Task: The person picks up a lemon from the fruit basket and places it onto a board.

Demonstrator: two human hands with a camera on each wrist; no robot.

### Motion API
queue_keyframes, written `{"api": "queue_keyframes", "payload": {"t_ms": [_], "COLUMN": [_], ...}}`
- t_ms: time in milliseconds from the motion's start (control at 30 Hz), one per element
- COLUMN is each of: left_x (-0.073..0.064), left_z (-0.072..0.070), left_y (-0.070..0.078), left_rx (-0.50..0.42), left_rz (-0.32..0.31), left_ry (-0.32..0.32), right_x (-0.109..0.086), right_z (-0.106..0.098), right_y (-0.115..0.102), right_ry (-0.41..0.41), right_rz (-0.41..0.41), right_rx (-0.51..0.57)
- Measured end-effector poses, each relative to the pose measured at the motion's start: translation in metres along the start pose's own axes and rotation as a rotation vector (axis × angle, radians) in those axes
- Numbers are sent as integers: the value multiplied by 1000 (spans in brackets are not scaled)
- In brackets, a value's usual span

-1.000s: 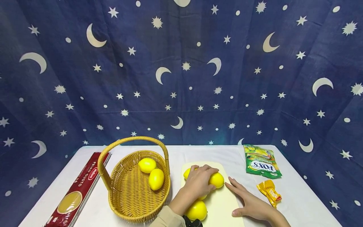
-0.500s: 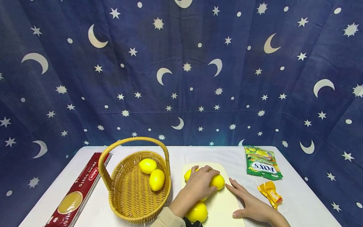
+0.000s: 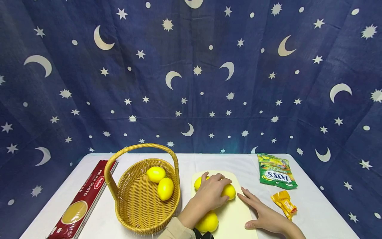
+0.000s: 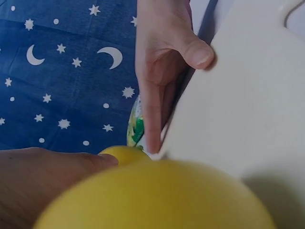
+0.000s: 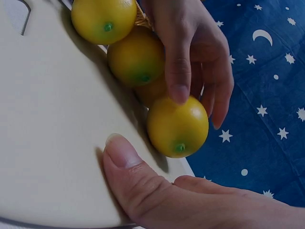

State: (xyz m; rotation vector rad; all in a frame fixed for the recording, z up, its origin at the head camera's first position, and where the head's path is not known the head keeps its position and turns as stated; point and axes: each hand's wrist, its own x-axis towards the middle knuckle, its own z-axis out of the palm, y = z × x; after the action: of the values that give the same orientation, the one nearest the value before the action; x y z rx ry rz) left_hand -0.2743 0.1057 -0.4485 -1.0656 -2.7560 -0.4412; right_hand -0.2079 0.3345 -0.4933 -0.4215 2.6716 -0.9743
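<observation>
My left hand [image 3: 209, 192] reaches over a row of yellow lemons on a cream cutting board [image 3: 234, 219] and grips one lemon [image 3: 229, 191] near the board's far right part. Its thumb lies on that lemon in the right wrist view. A second lemon [image 3: 197, 182] shows past the fingers, and a third lemon [image 3: 208, 221] lies beside the wrist; another lemon [image 5: 137, 56] sits between, hidden in the head view. My right hand [image 3: 264, 212] rests at the board's right edge, fingers straight, with its thumb [image 5: 121, 152] on the board's surface.
A wicker basket [image 3: 119, 212] with an upright handle and two lemons [image 3: 165, 189] inside stands left of the board. A red spaghetti pack [image 3: 85, 199] lies further left. On the right lie a green FOX'S bag [image 3: 276, 171] and an orange wrapper pack [image 3: 284, 203].
Both hands keep nearly the same places. A sliver of lemon that showed under the left wrist is now covered. The head view has shifted very slightly.
</observation>
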Motion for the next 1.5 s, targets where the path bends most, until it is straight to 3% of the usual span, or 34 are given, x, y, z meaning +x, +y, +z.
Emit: {"api": "queue_keyframes", "payload": {"t_ms": [200, 433, 633, 833, 967, 1167, 1300, 1500], "left_x": [-7, -27, -51, -79, -89, -94, -95, -95], "left_z": [-20, -74, -124, -160, -163, -150, -139, -129], "left_y": [3, 1, -23, -64, -99, -136, -146, -147], "left_rx": [7, -63, -222, -409, -443, -461, -442, -351], "left_rz": [12, 52, 62, 67, 38, -77, -195, -396], "left_ry": [40, 70, 72, 125, 124, 34, -39, -82], "right_x": [3, 3, 0, 1, 2, 1, 1, 4], "right_z": [0, 0, -3, -3, -3, -3, -2, -1], "right_y": [0, 2, 5, 6, 4, 4, 4, 0], "right_ry": [-12, -24, -30, -37, -46, -58, -68, -73], "right_rz": [16, 9, 47, 60, 79, 77, 99, 90], "right_rx": [-1, 24, 33, 34, 38, 42, 52, 67]}}
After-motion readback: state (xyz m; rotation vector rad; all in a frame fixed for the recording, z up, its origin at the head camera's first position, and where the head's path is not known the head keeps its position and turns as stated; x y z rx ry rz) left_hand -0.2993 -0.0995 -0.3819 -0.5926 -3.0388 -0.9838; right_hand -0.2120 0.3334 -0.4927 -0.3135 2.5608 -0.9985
